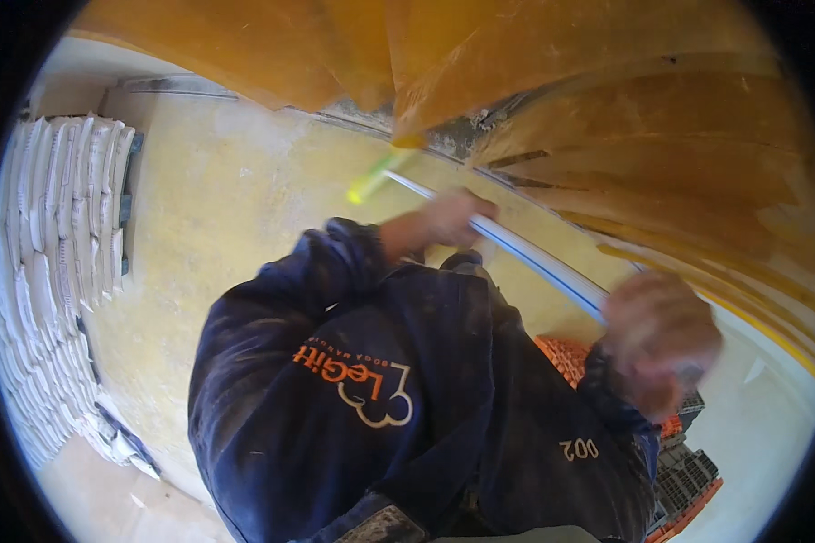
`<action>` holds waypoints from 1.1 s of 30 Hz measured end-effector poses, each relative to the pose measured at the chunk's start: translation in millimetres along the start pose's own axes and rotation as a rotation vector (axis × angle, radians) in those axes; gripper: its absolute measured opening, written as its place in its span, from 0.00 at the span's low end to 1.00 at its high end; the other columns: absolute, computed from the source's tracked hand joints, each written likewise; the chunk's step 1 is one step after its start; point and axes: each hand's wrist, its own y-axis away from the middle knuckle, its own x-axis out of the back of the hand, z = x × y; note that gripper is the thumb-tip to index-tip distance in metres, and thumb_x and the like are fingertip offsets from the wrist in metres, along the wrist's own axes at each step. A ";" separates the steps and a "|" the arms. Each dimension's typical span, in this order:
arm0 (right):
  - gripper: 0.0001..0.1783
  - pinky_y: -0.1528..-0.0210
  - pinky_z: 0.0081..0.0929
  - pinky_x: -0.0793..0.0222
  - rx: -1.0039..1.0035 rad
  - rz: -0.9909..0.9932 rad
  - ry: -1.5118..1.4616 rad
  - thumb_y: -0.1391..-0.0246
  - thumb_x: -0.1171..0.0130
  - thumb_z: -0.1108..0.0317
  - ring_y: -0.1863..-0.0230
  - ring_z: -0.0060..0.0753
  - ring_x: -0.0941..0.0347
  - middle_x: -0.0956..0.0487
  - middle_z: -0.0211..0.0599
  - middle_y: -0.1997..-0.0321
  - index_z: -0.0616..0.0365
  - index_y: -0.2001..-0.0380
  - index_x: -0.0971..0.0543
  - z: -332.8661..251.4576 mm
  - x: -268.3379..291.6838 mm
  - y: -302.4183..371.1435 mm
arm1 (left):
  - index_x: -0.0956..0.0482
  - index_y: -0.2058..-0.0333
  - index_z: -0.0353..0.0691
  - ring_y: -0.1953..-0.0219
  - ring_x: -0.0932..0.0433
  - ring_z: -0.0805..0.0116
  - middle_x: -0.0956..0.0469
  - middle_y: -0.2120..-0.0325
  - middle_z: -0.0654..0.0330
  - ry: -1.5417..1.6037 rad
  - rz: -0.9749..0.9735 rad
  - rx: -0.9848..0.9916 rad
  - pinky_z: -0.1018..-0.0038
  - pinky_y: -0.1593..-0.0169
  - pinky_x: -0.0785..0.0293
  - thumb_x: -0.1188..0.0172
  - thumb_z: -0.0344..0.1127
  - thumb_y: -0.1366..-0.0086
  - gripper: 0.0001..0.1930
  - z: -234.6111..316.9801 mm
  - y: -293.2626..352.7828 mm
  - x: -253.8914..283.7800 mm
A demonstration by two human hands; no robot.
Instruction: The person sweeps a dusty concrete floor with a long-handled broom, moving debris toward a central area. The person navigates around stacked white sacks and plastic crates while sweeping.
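A long white broom handle with a blue stripe point(541, 262) slants across in front of my chest. Its bright yellow-green head point(364, 187) is at the far end over the floor, smeared by motion, so the bristles cannot be made out. My left hand point(457, 217) is closed around the handle partway along, with the arm bent. My right hand point(663, 330) grips the handle nearer its other end, at the right; it is blurred. Dark blue sleeves cover both arms.
Big dusty orange-brown sheets or panels point(625, 136) hang along the far side and right. White sacks point(68, 213) are stacked at the left, partly on pallets. Grey and orange plastic crates point(684, 484) stand at the lower right. The floor point(208, 190) is covered with yellowish dust.
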 end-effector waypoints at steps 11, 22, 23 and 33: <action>0.04 0.52 0.39 0.27 -0.211 -0.063 0.114 0.53 0.45 0.79 0.68 0.38 0.23 0.22 0.36 0.72 0.58 0.76 0.25 126.6 -6.6 35.9 | 0.25 0.77 0.43 0.73 0.24 0.46 0.25 0.80 0.51 -0.199 0.119 0.244 0.56 0.70 0.29 0.38 0.36 0.50 0.06 -144.9 6.3 28.5; 0.03 0.66 0.35 0.27 -0.136 -0.205 0.099 0.58 0.43 0.76 0.74 0.38 0.25 0.24 0.35 0.75 0.56 0.76 0.25 67.3 22.8 7.8 | 0.22 0.69 0.38 0.68 0.22 0.50 0.23 0.74 0.49 -0.143 0.436 0.371 0.61 0.64 0.26 0.38 0.32 0.49 0.08 -49.9 40.3 25.4; 0.03 0.69 0.33 0.27 -0.060 -0.235 0.045 0.58 0.42 0.74 0.77 0.35 0.25 0.24 0.33 0.78 0.54 0.76 0.24 37.4 34.3 -6.5 | 0.22 0.69 0.40 0.68 0.21 0.50 0.22 0.74 0.51 -0.047 0.361 0.366 0.62 0.64 0.26 0.37 0.32 0.49 0.08 -10.3 20.8 14.9; 0.09 0.67 0.32 0.27 0.079 -0.811 -0.007 0.65 0.36 0.70 0.75 0.36 0.25 0.25 0.31 0.78 0.53 0.75 0.23 34.5 -16.9 -38.6 | 0.23 0.74 0.43 0.71 0.21 0.53 0.21 0.75 0.56 0.061 0.578 0.297 0.62 0.67 0.26 0.37 0.37 0.51 0.07 1.1 37.5 -60.3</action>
